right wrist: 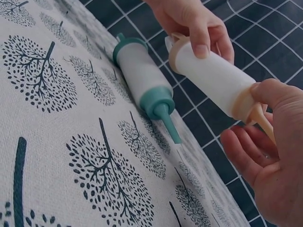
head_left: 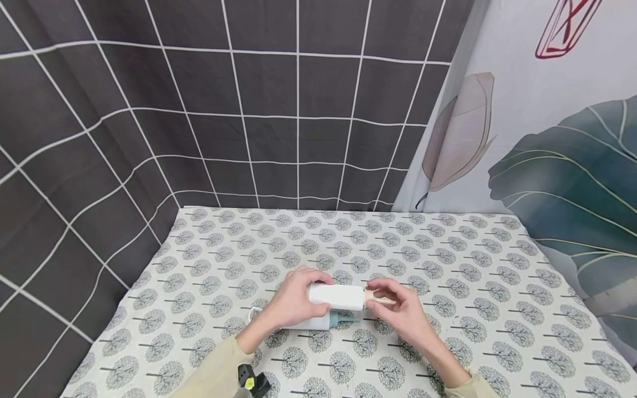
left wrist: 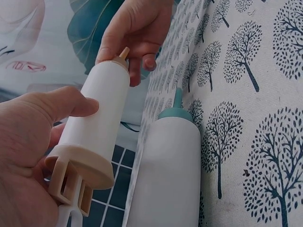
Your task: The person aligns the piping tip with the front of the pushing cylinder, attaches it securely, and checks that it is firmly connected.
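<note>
A white-barrelled icing syringe (head_left: 340, 297) with beige end fittings is held sideways above the table by both hands. My left hand (head_left: 294, 298) grips its barrel near the handle end, thumb lying along the side in the left wrist view. At the other end, my right hand (head_left: 402, 310) has its thumb on the beige nozzle cap (right wrist: 242, 104), with the other fingers curved around below it. Just beneath lies a second icing syringe (right wrist: 142, 71), white with teal fittings, its slim teal nozzle pointing right in the head view. Neither hand touches that one.
A cloth with a tree print (head_left: 298, 249) covers the table. Behind and to the left hangs a dark curtain (head_left: 269, 138) with white grid lines. At the right hangs a pale curtain (head_left: 463, 182) with large leaves. A white loop (head_left: 254, 313) shows beside the left wrist.
</note>
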`<state>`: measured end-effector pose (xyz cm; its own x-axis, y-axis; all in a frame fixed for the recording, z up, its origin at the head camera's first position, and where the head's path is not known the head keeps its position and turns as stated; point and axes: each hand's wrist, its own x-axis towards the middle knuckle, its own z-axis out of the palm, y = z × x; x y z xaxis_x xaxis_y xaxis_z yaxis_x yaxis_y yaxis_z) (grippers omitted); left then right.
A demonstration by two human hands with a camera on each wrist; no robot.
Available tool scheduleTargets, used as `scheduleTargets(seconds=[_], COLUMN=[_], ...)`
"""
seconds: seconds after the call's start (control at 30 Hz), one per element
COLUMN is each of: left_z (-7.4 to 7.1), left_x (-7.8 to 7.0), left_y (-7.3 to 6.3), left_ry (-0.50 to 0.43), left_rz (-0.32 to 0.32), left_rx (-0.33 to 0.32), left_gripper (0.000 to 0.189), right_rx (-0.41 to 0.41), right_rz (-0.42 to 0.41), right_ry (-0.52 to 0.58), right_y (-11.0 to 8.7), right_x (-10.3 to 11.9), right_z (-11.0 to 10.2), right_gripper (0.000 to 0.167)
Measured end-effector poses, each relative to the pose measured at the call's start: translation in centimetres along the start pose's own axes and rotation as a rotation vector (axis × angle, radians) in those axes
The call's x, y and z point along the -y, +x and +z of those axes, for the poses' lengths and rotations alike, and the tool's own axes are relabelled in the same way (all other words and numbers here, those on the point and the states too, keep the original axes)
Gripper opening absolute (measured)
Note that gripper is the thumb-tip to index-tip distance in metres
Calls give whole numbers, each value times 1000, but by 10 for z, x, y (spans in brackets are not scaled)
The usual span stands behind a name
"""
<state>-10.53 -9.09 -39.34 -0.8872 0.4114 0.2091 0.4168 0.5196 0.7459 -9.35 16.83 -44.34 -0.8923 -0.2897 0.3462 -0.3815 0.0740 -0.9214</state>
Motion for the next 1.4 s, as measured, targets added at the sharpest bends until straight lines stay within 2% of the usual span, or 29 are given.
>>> scheduleTargets(seconds=[0.23,0.67,0.8,1.13,1.4], left_z=[0,0,-1,0,2], left_x=[1,1,0,-1,-2], left_y=[0,0,0,0,0], left_ry=[4,-5,-9,23,19], left_rz=[18,3,-3,5,-3], left_rx=[-7,-2,-1,-1,6], left_gripper=[43,44,43,43,42], right_rx=[15,56,53,23,18], right_rz=[-100,-133,-113,9,59], right_ry=[24,21,12,-27,-24], right_y=[0,-1,0,-1,-1], right_x=[-3,0,-1,1,3], right_z=[0,-2,-2,-2,-2], right_gripper=[31,37,37,33,28])
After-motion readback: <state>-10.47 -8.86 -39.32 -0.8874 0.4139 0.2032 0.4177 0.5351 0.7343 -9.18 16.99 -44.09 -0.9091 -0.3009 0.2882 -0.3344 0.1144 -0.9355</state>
